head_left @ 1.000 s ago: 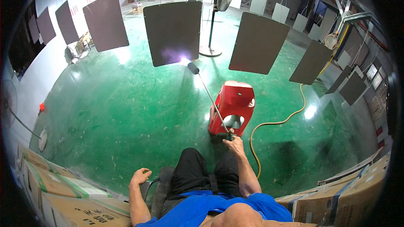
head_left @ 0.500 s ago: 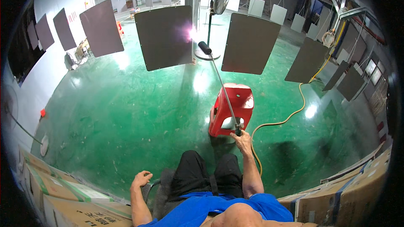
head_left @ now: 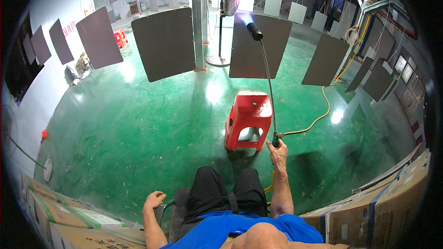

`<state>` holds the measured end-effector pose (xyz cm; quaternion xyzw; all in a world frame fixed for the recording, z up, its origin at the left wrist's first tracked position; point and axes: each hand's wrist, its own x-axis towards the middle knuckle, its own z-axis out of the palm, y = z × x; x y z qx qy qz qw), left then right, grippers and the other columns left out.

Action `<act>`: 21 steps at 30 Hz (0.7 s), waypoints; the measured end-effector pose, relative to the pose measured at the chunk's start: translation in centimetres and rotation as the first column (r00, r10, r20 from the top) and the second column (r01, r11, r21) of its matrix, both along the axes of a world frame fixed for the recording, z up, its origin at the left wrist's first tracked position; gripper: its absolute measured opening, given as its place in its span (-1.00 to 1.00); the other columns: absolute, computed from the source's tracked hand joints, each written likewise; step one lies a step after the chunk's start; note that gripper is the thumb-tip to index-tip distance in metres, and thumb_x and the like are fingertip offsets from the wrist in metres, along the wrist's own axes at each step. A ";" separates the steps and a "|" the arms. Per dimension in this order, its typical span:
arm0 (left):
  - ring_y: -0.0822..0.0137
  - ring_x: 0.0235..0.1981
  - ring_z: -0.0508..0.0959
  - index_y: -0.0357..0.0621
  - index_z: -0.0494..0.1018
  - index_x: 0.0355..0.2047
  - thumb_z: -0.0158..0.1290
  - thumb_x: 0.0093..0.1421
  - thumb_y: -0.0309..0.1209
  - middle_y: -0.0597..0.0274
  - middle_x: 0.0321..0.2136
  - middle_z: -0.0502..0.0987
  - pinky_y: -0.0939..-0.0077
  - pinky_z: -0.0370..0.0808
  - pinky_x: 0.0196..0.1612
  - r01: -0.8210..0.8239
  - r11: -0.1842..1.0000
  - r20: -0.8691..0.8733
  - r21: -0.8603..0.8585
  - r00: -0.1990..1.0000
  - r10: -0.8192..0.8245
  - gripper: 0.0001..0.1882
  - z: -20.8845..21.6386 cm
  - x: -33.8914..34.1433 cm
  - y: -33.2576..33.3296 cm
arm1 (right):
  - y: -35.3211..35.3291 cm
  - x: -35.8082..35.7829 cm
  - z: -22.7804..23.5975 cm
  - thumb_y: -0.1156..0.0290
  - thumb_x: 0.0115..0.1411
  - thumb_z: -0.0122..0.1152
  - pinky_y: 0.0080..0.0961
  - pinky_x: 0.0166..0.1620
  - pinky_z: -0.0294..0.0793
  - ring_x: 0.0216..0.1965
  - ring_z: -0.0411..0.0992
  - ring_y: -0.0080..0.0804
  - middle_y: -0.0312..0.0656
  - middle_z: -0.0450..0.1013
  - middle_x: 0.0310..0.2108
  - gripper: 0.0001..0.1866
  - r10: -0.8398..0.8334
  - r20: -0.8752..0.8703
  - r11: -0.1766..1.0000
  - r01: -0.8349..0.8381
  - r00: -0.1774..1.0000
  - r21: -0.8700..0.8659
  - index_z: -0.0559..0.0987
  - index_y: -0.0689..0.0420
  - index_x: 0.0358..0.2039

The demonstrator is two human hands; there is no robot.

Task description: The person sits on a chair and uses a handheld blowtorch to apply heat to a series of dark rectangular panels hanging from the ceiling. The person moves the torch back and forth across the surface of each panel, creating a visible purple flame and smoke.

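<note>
Step in hand, by the look of it: playing a lit torch (head_left: 269, 76) over a hanging panel (head_left: 258, 60). R hand (head_left: 279, 153) is wrapped round the torch's dark handle; L hand (head_left: 155, 199) is loose w/ fingers part-curled, nothing seen in it, by the chair arm. Flame (head_left: 245, 19), bluish-violet, is at the panel's upper L corner; can't tell the exact gap. Next move prob. calls for a steady wrist, an even pass & the hose (head_left: 326, 106) kept free of the stool (head_left: 251, 113)

Materials: torch = long thin metal rod w/ black cylindrical nozzle (head_left: 254, 31); panel flat, matte dark grey-brown, rounded corners; hose yellowish, flexible; stool moulded red plastic, cut-out side; floor (head_left: 161, 124) glossy green, scuffed, w/ bright reflections
</note>
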<state>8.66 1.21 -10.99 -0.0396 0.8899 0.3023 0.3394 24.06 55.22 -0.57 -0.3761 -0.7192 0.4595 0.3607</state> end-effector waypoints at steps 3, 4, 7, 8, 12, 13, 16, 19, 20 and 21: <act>0.25 -0.24 0.66 -0.10 0.48 0.05 0.15 0.18 -0.10 0.05 -0.11 0.59 0.27 0.55 -0.12 0.006 1.000 -0.001 -0.008 1.000 -0.006 -0.50 0.9 0.2 0.6 | -0.4 1.5 0.3 0.24 0.02 0.44 -0.45 -0.45 0.32 -0.57 0.26 -0.57 -0.35 0.38 -0.63 -0.66 -0.011 0.084 1.000 0.011 0.996 0.007 0.50 0.21 -0.51; 0.25 -0.24 0.66 -0.10 0.48 0.05 0.15 0.18 -0.11 0.04 -0.11 0.60 0.27 0.55 -0.12 0.013 1.000 -0.002 -0.015 1.000 -0.013 -0.51 1.3 0.3 1.0 | -0.2 1.9 -0.2 0.23 0.01 0.44 -0.44 -0.43 0.34 -0.56 0.28 -0.55 -0.32 0.40 -0.63 -0.66 -0.014 0.111 1.000 0.012 0.994 0.018 0.51 0.23 -0.49; 0.24 -0.25 0.66 -0.11 0.48 0.05 0.15 0.18 -0.10 0.04 -0.12 0.60 0.28 0.55 -0.11 0.013 1.000 -0.019 -0.009 1.000 -0.013 -0.50 1.3 0.3 0.7 | -0.1 3.0 -1.4 0.21 -0.02 0.44 -0.39 -0.38 0.39 -0.54 0.34 -0.49 -0.23 0.44 -0.61 -0.63 -0.012 0.205 0.999 0.004 0.979 0.043 0.53 0.27 -0.46; 0.24 -0.25 0.66 -0.11 0.48 0.05 0.15 0.18 -0.11 0.04 -0.13 0.61 0.28 0.55 -0.11 0.017 1.000 -0.018 -0.018 1.000 -0.017 -0.49 1.3 0.4 0.7 | -0.2 3.4 -1.5 0.20 -0.03 0.43 -0.39 -0.37 0.39 -0.53 0.35 -0.48 -0.20 0.45 -0.60 -0.62 -0.010 0.252 0.999 -0.002 0.968 0.049 0.53 0.28 -0.46; 0.26 -0.24 0.66 -0.11 0.48 0.06 0.14 0.18 -0.11 0.04 -0.13 0.61 0.29 0.55 -0.11 0.029 0.999 -0.017 -0.037 0.999 -0.030 -0.50 1.1 0.4 0.6 | -0.1 4.2 -2.7 0.18 -0.07 0.44 -0.35 -0.35 0.41 -0.53 0.39 -0.41 -0.14 0.47 -0.59 -0.58 -0.015 0.340 0.998 -0.005 0.940 0.056 0.53 0.31 -0.44; 0.26 -0.24 0.66 -0.11 0.48 0.06 0.14 0.18 -0.11 0.04 -0.14 0.61 0.29 0.55 -0.10 0.031 0.999 -0.019 -0.038 0.999 -0.032 -0.50 1.0 0.4 0.5 | -0.1 4.4 -3.1 0.17 -0.07 0.44 -0.34 -0.34 0.42 -0.53 0.40 -0.40 -0.13 0.47 -0.59 -0.58 -0.010 0.353 0.999 -0.008 0.936 0.050 0.54 0.30 -0.44; 0.27 -0.25 0.66 -0.10 0.48 0.05 0.14 0.18 -0.10 0.05 -0.15 0.62 0.30 0.55 -0.10 0.014 0.998 -0.020 -0.054 1.000 -0.015 -0.50 1.6 0.6 1.3 | 0.4 5.2 -4.7 0.16 -0.08 0.43 -0.32 -0.32 0.43 -0.52 0.42 -0.36 -0.11 0.48 -0.58 -0.56 -0.004 0.394 0.999 -0.014 0.919 0.044 0.55 0.30 -0.41; 0.28 -0.26 0.66 -0.10 0.49 0.04 0.14 0.17 -0.10 0.06 -0.16 0.62 0.31 0.54 -0.11 0.010 0.999 -0.005 -0.053 1.000 -0.010 -0.50 1.6 0.6 1.0 | 0.5 5.3 -6.2 0.12 -0.09 0.42 -0.27 -0.21 0.44 -0.37 0.47 -0.20 0.00 0.51 -0.45 -0.49 0.020 0.453 1.000 -0.026 0.891 0.006 0.56 0.31 -0.30; 0.28 -0.26 0.66 -0.09 0.49 0.04 0.14 0.17 -0.11 0.06 -0.16 0.62 0.31 0.54 -0.11 0.009 0.999 -0.005 -0.044 1.000 -0.009 -0.51 1.3 0.6 0.8 | 0.6 5.3 -6.4 0.09 -0.08 0.41 -0.25 -0.12 0.45 -0.23 0.49 -0.08 0.10 0.52 -0.32 -0.43 0.047 0.483 0.999 -0.034 0.874 -0.036 0.57 0.31 -0.20; 0.28 -0.27 0.66 -0.09 0.49 0.04 0.14 0.17 -0.11 0.06 -0.16 0.62 0.32 0.54 -0.11 0.008 0.999 -0.006 -0.035 1.000 -0.008 -0.51 1.0 0.6 0.6 | 0.6 5.2 -6.6 0.06 -0.08 0.40 -0.22 -0.02 0.46 -0.09 0.52 0.04 0.19 0.54 -0.19 -0.36 0.075 0.512 0.996 -0.040 0.856 -0.078 0.58 0.32 -0.11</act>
